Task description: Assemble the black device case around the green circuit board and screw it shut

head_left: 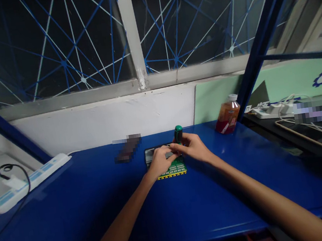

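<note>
A green circuit board (177,168) with a yellow edge lies on the blue table (172,210). The left hand (159,162), fingers bent, rests over it, its grip unclear; the right hand (196,147) pinches an upright screwdriver (178,134). Work looks underway; completed and remaining portions are hidden.

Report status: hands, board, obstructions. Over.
Right hand gripping upright screwdriver, tip hidden. Left hand on green circuit board, partly covering it. Bottle off to the right, apart from hands.

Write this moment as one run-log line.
left hand: on board | right hand: around upright screwdriver | bottle: table, right | power strip: table, left
</note>
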Demonstrator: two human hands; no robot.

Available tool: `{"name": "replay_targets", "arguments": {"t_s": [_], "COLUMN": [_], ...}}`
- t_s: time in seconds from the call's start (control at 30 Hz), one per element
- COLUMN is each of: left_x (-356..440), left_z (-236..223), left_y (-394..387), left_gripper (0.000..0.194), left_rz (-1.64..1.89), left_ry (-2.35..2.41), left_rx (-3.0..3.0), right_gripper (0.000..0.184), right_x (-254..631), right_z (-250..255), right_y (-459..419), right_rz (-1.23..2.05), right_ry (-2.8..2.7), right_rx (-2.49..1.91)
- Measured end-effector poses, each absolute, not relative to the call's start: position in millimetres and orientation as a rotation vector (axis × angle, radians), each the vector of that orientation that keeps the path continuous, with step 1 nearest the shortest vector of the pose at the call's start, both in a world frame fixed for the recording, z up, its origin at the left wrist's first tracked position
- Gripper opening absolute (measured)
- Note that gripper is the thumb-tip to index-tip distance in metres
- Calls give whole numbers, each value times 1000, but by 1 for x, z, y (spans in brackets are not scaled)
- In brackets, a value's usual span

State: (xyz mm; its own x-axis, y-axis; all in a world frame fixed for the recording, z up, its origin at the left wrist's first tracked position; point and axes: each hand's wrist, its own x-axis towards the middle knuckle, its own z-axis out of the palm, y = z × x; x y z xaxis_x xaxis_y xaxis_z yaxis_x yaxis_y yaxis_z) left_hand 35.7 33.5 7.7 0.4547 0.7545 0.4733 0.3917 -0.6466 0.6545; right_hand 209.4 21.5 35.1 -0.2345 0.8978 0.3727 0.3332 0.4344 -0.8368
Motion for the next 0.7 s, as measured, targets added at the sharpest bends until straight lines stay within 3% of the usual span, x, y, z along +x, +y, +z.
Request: {"name": "replay_targets", "arguments": {"t_s": [0.7], "left_x": [35], "left_z": [1], "left_y": [36], "left_gripper": [16], "left_rz": [1002], "left_ry": [919], "left_rx": [2326], "right_gripper": [29], "right_x": [212], "right_z": [33], "right_y": [24], "right_rz": [790], "right_ry": [-1802], "right_rx": [-1043]}}
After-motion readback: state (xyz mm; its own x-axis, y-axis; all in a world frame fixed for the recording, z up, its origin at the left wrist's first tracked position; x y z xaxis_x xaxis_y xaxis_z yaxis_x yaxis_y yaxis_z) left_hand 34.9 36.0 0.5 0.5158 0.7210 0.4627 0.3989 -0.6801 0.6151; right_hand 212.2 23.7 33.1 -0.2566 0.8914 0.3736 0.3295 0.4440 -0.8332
